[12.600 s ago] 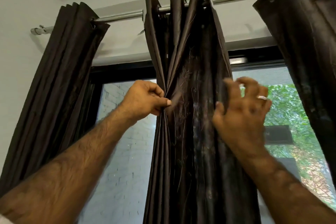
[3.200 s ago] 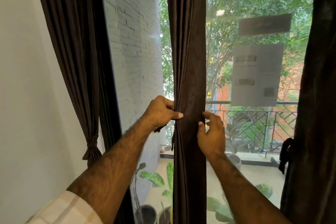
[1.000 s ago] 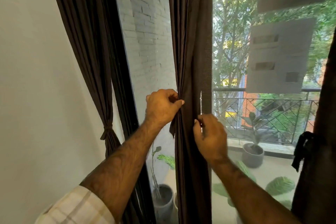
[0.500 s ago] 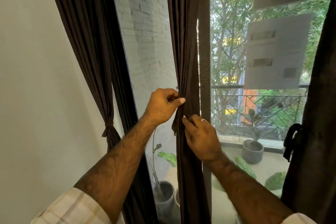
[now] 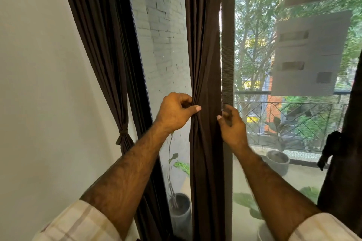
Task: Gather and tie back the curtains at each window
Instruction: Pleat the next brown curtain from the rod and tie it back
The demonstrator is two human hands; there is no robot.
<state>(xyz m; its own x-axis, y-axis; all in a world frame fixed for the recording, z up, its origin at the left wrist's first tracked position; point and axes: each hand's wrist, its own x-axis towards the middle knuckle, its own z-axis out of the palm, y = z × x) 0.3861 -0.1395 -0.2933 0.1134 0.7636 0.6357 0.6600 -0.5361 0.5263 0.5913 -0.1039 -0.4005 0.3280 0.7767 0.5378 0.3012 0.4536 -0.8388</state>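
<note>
Left hand (image 5: 175, 112) pinches middle curtain (image 5: 203, 49) at its left edge; right hand (image 5: 232, 125), fingers loosely curled, touches its right edge

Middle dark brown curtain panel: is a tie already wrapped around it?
No: the middle dark brown curtain panel is only bunched by the left hand, unlike the tied left curtain.

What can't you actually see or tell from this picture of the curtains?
- Curtain rod and top of the middle curtain: cut off by the head view's upper edge.
- Right curtain: mostly beyond the right edge; its tie is a dark, unclear lump.
- Right hand: fingers blurred, so its grip is uncertain.
- Left hand: what its curled fingers hold besides folds is hidden.
</note>
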